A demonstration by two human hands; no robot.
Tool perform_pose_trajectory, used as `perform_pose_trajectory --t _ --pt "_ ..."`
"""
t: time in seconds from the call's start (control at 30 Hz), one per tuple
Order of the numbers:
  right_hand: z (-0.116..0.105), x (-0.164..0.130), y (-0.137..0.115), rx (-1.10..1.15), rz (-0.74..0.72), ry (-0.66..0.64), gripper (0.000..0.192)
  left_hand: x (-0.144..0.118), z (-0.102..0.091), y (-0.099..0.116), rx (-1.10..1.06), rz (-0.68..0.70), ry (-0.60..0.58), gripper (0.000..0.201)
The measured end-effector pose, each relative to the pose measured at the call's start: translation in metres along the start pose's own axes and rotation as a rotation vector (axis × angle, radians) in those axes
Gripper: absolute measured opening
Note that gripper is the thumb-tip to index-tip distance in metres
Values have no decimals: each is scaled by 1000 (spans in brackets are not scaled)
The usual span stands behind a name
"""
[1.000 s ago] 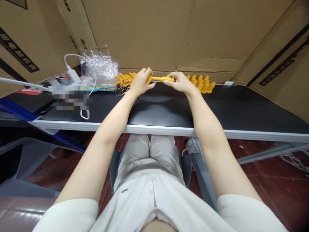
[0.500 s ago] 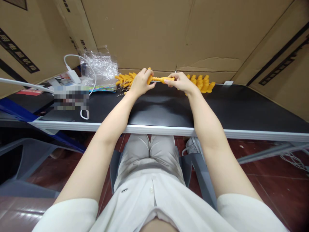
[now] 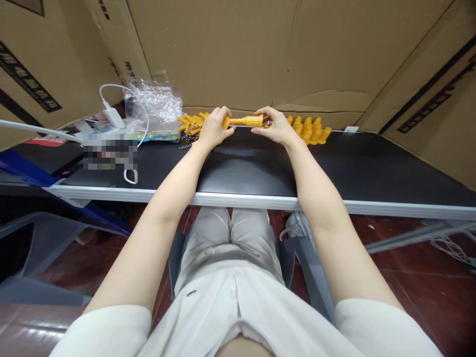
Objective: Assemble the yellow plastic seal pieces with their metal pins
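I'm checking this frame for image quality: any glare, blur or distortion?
Head view: soft glare on the black table below the hands; a pixelated patch left of them; the table edge bows from wide-angle distortion; the yellow part between left hand and right hand is sharp.

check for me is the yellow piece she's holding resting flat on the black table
No, the yellow piece is held up between the left hand and right hand, above the black table.
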State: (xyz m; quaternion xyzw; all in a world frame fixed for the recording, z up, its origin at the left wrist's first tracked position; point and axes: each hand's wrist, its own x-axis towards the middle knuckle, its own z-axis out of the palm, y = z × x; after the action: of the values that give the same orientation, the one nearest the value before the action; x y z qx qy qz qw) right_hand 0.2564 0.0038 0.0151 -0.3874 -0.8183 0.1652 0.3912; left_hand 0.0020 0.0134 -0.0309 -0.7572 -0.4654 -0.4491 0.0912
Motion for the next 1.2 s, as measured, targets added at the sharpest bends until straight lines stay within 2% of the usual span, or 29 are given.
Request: perform_pose_trajectory --t 0.2,0.43,0.87,1.07,1.2 --pt "2 0 1 -22 -6 8 48 0 0 0 -1 17 -5 30" --pt "0 -1 -1 40 31 23 35 0 0 1 -1 17 -3 29" --pt "-3 -2 -9 196 138 16 37 2 -5 8 -1 -2 -36 32" --pt "-4 3 3 135 80 -15 47 2 -8 12 25 -15 -68 34" --pt "-5 4 7 106 75 -28 41 1 -11 17 27 -32 -91 34"
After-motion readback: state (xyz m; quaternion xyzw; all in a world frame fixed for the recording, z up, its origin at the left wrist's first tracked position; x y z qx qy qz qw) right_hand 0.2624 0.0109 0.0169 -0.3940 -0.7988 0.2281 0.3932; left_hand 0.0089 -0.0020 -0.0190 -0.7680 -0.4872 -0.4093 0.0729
